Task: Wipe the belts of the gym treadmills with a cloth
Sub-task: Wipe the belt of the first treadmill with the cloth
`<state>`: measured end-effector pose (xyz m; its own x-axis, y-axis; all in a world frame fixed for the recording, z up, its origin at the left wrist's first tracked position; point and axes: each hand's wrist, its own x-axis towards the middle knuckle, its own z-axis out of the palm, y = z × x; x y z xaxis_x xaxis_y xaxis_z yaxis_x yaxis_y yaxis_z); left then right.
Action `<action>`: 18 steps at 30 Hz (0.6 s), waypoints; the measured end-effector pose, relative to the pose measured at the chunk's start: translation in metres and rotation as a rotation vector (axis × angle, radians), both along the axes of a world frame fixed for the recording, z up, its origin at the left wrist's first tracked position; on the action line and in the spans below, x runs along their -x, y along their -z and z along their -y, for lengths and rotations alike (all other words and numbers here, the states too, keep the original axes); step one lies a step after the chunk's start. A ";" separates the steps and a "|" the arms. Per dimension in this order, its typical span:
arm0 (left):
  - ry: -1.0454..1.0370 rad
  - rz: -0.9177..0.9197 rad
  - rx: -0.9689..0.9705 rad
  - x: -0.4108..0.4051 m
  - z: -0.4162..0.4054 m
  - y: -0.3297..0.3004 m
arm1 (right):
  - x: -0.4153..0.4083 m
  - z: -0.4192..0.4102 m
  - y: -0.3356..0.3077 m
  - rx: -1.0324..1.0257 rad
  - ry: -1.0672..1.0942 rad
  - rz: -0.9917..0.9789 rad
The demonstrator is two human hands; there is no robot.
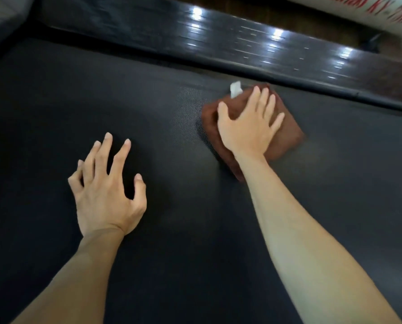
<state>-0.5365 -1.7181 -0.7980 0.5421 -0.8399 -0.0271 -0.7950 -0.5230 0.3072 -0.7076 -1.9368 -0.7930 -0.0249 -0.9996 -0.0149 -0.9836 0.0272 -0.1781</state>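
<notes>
A dark textured treadmill belt (pixel 183 230) fills most of the head view. A folded brown cloth (pixel 286 141) with a white tag at its far corner lies flat on the belt, near the belt's far edge. My right hand (pixel 249 127) presses down on the cloth with straight, spread fingers. My left hand (pixel 106 190) rests on the bare belt to the left, propped on its spread fingertips and holding nothing.
A glossy black side rail (pixel 218 40) runs diagonally along the belt's far edge, reflecting ceiling lights. Beyond it, at the top right, is a white panel with red lettering (pixel 370 12). A grey surface shows at the top left corner.
</notes>
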 end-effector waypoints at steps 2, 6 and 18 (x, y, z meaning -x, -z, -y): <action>0.001 -0.005 0.009 0.000 0.000 0.000 | -0.024 0.004 -0.001 -0.017 -0.165 0.001; -0.010 -0.006 0.000 0.001 0.000 0.001 | -0.011 -0.046 -0.002 -0.004 -0.558 -0.009; -0.003 -0.010 0.008 0.000 -0.001 0.002 | -0.015 0.006 0.001 -0.005 -0.161 0.004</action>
<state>-0.5361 -1.7173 -0.8001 0.5439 -0.8387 -0.0260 -0.7904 -0.5225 0.3198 -0.6922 -1.9425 -0.7941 0.1360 -0.9905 -0.0197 -0.9747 -0.1302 -0.1819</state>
